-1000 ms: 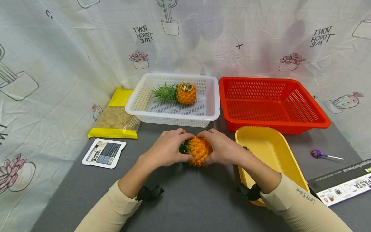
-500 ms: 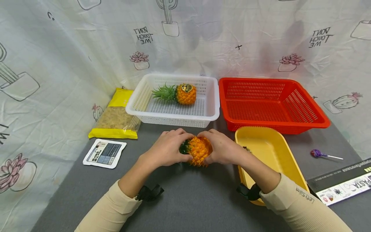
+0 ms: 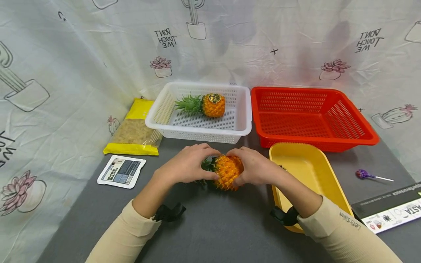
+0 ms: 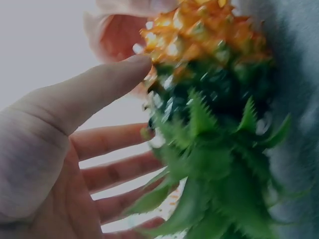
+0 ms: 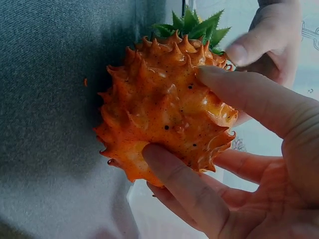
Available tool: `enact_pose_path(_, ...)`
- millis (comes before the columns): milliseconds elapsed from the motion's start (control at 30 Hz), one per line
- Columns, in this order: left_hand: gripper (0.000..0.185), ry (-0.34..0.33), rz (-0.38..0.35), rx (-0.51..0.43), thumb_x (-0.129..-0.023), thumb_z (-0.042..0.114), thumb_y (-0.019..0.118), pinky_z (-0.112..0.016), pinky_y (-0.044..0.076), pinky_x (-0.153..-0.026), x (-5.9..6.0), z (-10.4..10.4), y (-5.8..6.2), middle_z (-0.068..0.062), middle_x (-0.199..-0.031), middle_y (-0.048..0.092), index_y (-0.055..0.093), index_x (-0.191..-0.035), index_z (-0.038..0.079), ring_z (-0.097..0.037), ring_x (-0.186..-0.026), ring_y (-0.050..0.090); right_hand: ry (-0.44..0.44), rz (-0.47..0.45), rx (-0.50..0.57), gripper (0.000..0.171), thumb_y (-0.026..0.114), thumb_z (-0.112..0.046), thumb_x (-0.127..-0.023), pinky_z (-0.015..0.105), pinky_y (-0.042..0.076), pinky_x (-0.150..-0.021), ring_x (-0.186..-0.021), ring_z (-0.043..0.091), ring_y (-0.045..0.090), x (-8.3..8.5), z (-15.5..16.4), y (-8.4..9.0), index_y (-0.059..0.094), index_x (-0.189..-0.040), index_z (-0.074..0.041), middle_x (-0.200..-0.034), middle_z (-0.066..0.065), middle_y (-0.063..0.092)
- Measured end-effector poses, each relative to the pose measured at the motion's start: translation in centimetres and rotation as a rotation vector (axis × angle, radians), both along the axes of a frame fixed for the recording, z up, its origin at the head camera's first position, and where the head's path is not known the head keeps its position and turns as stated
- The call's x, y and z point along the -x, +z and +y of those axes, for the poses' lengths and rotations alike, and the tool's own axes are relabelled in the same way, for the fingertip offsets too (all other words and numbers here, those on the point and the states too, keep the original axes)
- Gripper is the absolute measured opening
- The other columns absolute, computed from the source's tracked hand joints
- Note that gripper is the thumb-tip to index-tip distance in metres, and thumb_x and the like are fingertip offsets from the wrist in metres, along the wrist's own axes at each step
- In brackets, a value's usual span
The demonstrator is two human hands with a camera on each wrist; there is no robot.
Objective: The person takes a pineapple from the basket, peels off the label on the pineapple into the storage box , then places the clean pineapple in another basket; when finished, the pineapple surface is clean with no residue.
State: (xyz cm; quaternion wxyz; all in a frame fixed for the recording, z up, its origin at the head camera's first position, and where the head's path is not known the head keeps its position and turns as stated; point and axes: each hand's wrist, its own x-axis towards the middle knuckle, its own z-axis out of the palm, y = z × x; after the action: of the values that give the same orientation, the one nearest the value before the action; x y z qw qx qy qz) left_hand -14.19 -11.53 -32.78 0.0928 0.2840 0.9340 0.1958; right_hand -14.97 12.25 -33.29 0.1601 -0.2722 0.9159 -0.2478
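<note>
bench (image 3: pixel 213 233): grey cloth top, printed curtain behind and to the left.
red basket (image 3: pixel 358 126): far right, touching nothing inside that shows.
white basket (image 3: pixel 243 122): far centre, just beside the red one; holds a 2nd pineapple (image 3: pixel 213 105) lying on its side, leaves to the left.
yellow tray (image 3: pixel 306 171): near right, under the right forearm.
yellow bag (image 3: pixel 135 129): left of the white basket, flat on the bench.
pineapple (image 3: pixel 227 171): bench centre, in front of the white basket, lying with its crown to the left; held from both ends.
left hand (image 3: pixel 187 168): grip curled about the leafy crown end, thumb tip at the orange skin.
right hand (image 3: pixel 258 170): grip wrapped round the spiky orange body, thumb on top, fingers beneath.
sachet (image 3: pixel 121 171): near left.
lollipop (image 3: pixel 363 174): far right, well apart.
</note>
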Motion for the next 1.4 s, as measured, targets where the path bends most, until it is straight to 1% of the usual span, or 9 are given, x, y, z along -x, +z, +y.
enact_pose_path(133,0.058,0.011,0.018,-0.044,-0.095,0.039,0.075,-0.051,0.048,-0.107,0.7,-0.6,0.9,-0.009,-0.14,0.061,0.06,-0.144,0.011,-0.03,-0.126,0.06,0.006,-0.004,0.003,0.075,0.09,-0.019,-0.071,0.039,0.056,-0.085,-0.1,0.024,0.057,0.0,0.4,0.0,0.06,-0.139,-0.007,-0.118,0.011,0.063)
enact_pose_path(367,0.046,0.049,0.107,-0.083,-0.099,0.033,0.07,-0.049,0.047,-0.109,2.6,-0.9,2.2,-0.01,-0.137,0.064,0.064,-0.139,0.01,-0.03,-0.127,0.06,-0.003,-0.002,0.0,0.073,0.09,-0.019,-0.07,0.04,0.054,-0.085,-0.1,0.024,0.057,-0.5,1.4,0.6,0.062,-0.136,-0.009,-0.118,0.01,0.064)
enact_pose_path(467,0.043,0.053,0.138,-0.061,-0.1,0.03,0.069,-0.05,0.045,-0.112,3.4,-0.6,2.2,-0.009,-0.138,0.063,0.065,-0.138,0.011,-0.031,-0.131,0.058,0.007,0.005,-0.009,0.072,0.09,-0.019,-0.07,0.039,0.052,-0.083,-0.099,0.023,0.057,-0.8,1.8,1.0,0.062,-0.136,-0.009,-0.117,0.009,0.064)
enact_pose_path(633,0.039,0.04,0.178,-0.006,-0.099,0.024,0.07,-0.049,0.046,-0.11,4.6,-0.1,1.8,-0.01,-0.136,0.063,0.067,-0.135,0.011,-0.032,-0.128,0.058,0.01,0.004,-0.01,0.071,0.09,-0.02,-0.07,0.037,0.051,-0.081,-0.098,0.023,0.056,-1.4,2.4,1.9,0.063,-0.135,-0.01,-0.115,0.008,0.063)
enact_pose_path(833,0.037,0.067,0.205,0.054,-0.098,0.019,0.072,-0.05,0.048,-0.106,5.4,0.1,1.9,-0.01,-0.135,0.064,0.068,-0.134,0.012,-0.033,-0.125,0.06,0.006,0.017,-0.02,0.072,0.091,-0.024,-0.069,0.039,0.051,-0.084,-0.102,0.024,0.056,-1.9,3.5,3.3,0.064,-0.134,-0.013,-0.114,0.007,0.063)
enact_pose_path(1067,0.036,0.084,0.199,0.106,-0.097,0.013,0.072,-0.046,0.052,-0.092,6.2,0.7,2.1,-0.009,-0.127,0.064,0.07,-0.133,0.013,-0.031,-0.111,0.061,0.005,0.06,-0.023,0.068,0.09,-0.025,-0.07,0.037,0.052,-0.083,-0.101,0.022,0.058,-2.2,5.4,5.4,0.064,-0.131,-0.014,-0.114,0.003,0.065)
enact_pose_path(1167,0.033,0.08,0.199,0.121,-0.097,0.012,0.072,-0.044,0.053,-0.088,6.7,0.9,2.2,-0.009,-0.124,0.065,0.071,-0.131,0.014,-0.03,-0.106,0.062,-0.013,0.083,-0.025,0.07,0.092,-0.028,-0.071,0.042,0.054,-0.086,-0.106,0.023,0.059,-2.4,6.4,6.3,0.063,-0.133,-0.015,-0.121,0.004,0.065)
enact_pose_path(1300,0.029,0.078,0.189,0.103,-0.099,0.011,0.07,-0.044,0.053,-0.091,7.5,1.0,1.9,-0.009,-0.121,0.066,0.073,-0.128,0.016,-0.029,-0.108,0.064,-0.071,0.095,-0.043,0.075,0.094,-0.036,-0.07,0.047,0.055,-0.09,-0.114,0.025,0.058,-2.6,7.8,7.4,0.062,-0.136,-0.019,-0.131,0.004,0.063)
enact_pose_path(1400,0.028,0.081,0.175,0.076,-0.099,0.011,0.069,-0.043,0.053,-0.096,8.0,0.8,1.6,-0.008,-0.12,0.067,0.073,-0.126,0.016,-0.028,-0.112,0.064,-0.103,0.11,-0.052,0.078,0.095,-0.039,-0.069,0.046,0.054,-0.088,-0.115,0.024,0.059,-2.7,8.8,8.3,0.062,-0.137,-0.022,-0.131,0.002,0.064)
